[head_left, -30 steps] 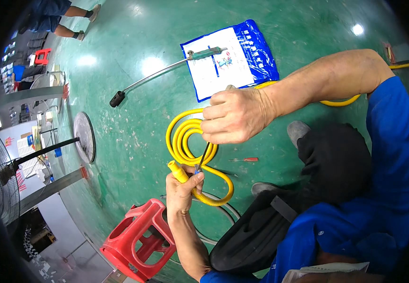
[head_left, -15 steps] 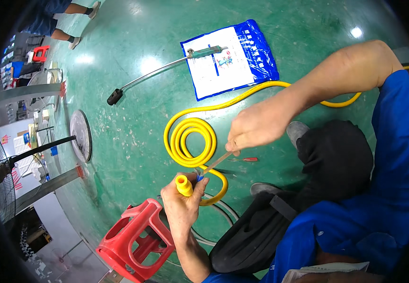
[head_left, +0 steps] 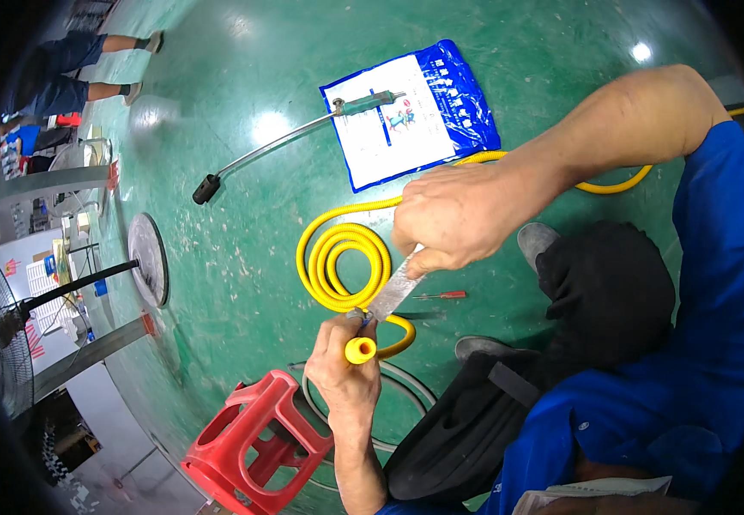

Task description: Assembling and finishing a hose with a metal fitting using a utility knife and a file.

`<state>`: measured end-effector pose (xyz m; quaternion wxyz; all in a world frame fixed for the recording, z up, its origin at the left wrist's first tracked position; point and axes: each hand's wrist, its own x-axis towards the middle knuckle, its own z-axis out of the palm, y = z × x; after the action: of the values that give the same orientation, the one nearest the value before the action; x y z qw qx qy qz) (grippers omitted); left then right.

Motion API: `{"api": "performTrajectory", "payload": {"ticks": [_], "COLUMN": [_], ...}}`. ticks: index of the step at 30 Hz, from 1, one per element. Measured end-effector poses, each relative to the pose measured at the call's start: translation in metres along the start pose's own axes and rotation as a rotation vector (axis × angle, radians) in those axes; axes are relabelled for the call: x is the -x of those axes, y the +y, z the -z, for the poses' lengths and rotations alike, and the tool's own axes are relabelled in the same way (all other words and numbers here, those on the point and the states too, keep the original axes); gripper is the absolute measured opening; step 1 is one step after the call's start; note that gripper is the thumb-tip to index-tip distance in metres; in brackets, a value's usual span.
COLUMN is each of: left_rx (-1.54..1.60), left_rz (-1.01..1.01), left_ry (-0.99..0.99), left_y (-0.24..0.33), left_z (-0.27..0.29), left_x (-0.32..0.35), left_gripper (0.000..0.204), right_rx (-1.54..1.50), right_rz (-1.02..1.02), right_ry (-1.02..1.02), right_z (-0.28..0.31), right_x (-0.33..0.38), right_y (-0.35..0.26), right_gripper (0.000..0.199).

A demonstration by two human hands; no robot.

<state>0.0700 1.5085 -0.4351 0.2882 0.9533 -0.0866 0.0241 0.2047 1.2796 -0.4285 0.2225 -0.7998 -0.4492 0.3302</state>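
Observation:
My left hand (head_left: 344,365) is closed round the end of a yellow corrugated hose (head_left: 360,349), its smooth open collar pointing up at me. My right hand (head_left: 453,219) grips a flat grey metal blade (head_left: 396,287) by its upper part; its handle, if any, is hidden. The blade slants down to the left, and its lower end meets a small metal and blue piece (head_left: 367,318) at my left fingertips. That piece looks like a hose clamp, though my fingers partly cover it. Beyond my hands the rest of the hose lies in a flat coil (head_left: 314,257) on the floor.
A red-handled screwdriver (head_left: 453,295) lies right of the coil. Farther off, a torch wand (head_left: 279,140) rests partly on a blue and white bag (head_left: 466,103). A red stool (head_left: 260,446) and grey tubing (head_left: 415,382) are near my left arm. A fan stand (head_left: 147,260) is at left; another person's legs (head_left: 106,90) show beyond.
The blade has turned so its broad face shows. My right hand has moved slightly left and up; my left hand has tilted the hose end, shifting its opening to the right.

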Motion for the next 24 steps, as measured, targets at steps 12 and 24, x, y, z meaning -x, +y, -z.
{"api": "performTrajectory", "payload": {"ticks": [12,24], "left_rx": [0.238,0.534], "left_rz": [0.348,0.640], "left_ry": [0.066,-0.061], "left_y": [-0.024,-0.052], "left_z": [0.006,0.009], "left_x": [0.000,-0.006], "left_gripper": [0.013,0.014], "right_rx": [0.677,0.693], "right_rz": [0.565,0.664], "right_ry": [0.974,0.859], "right_z": [-0.043,-0.055], "right_x": [-0.032,-0.074], "right_y": [0.019,0.036], "right_gripper": [0.013,0.017]}}
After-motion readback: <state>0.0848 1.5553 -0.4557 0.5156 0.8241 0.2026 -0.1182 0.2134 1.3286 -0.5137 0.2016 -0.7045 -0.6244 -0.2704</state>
